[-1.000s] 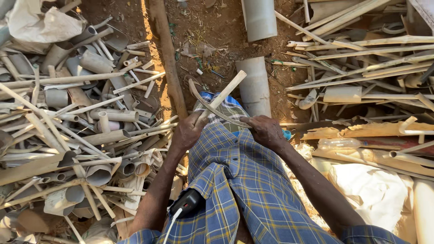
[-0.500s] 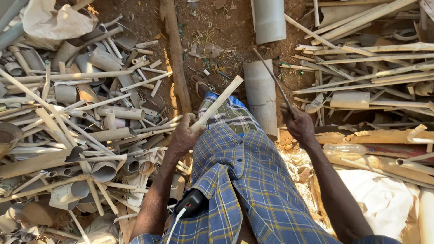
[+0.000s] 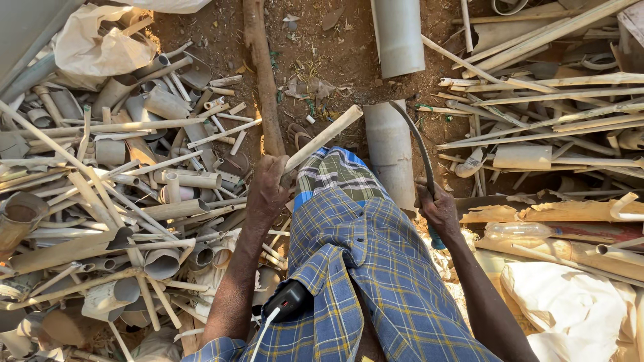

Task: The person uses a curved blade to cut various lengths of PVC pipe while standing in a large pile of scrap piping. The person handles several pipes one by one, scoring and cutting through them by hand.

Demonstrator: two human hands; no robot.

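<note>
pipe strip (image 3: 323,137) over littered dirt ground (image 3: 335,60)

Under my view, matt dusty plastic pipe strip (image 3: 322,137), dull dark metal curved blade (image 3: 416,144), soft checked cotton cloth (image 3: 362,255).

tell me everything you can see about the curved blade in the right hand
The curved blade is a thin, dark, sickle-like strip, metal by its look, arcing up and left from the right hand to a tip near the grey pipe. A bluish handle end shows below the fist. Only that hand touches it; it crosses in front of the pipe and bare soil.
</note>
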